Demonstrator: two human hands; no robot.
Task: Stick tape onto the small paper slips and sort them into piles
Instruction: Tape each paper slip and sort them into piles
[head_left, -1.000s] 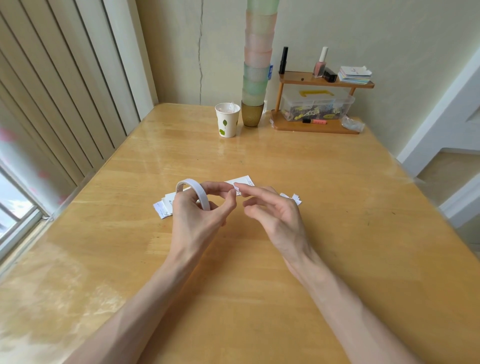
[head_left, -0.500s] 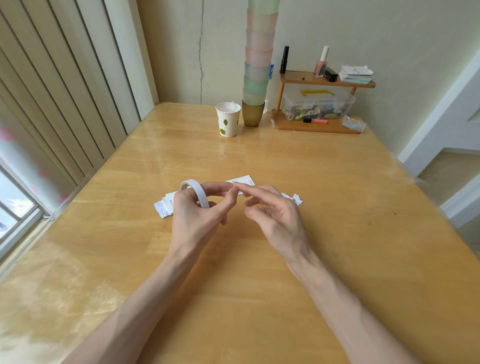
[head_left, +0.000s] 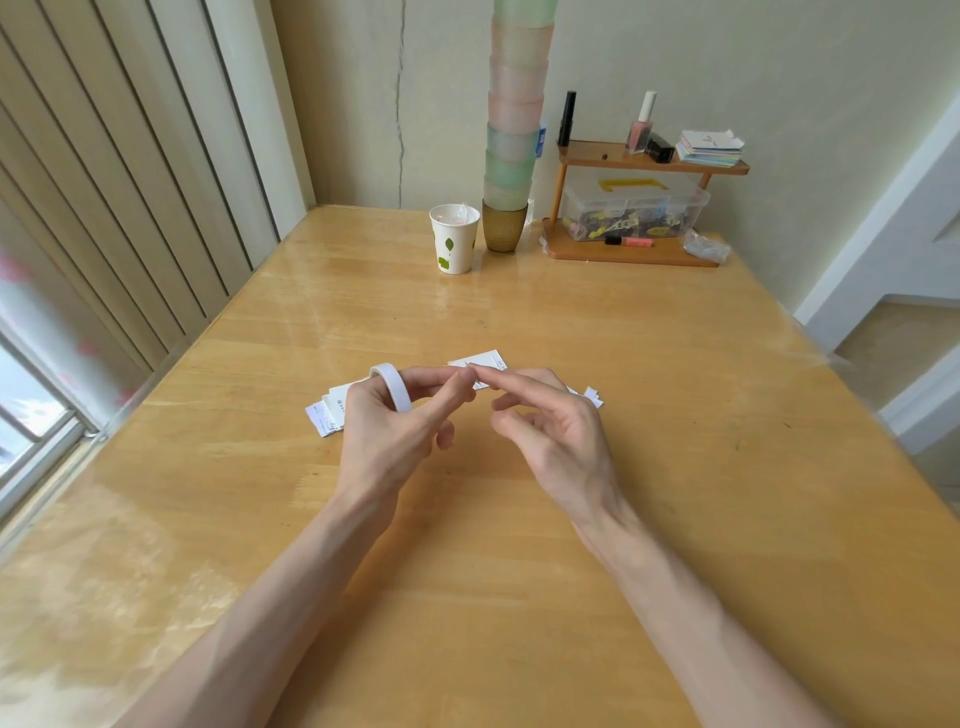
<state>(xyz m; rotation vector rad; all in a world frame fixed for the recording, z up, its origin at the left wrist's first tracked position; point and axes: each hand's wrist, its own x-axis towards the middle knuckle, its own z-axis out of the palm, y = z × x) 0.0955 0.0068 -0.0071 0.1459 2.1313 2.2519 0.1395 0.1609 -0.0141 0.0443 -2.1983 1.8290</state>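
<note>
Gripping a thin white tape roll (head_left: 392, 387), the left hand (head_left: 384, 441) hovers above paper slips (head_left: 324, 415) on the table (head_left: 701, 415); the right hand (head_left: 556, 441), forefinger straight, touches its fingertips. A clear box (head_left: 634, 208) holds colourful bits.

Left hand (head_left: 387, 441): bare, with long slender fingers and short nails.
Right hand (head_left: 558, 447): bare, slender, knuckles and tendons showing on its back.
Left forearm (head_left: 270, 613): bare down to the frame's lower edge.
Right forearm (head_left: 691, 623): likewise bare.
</note>
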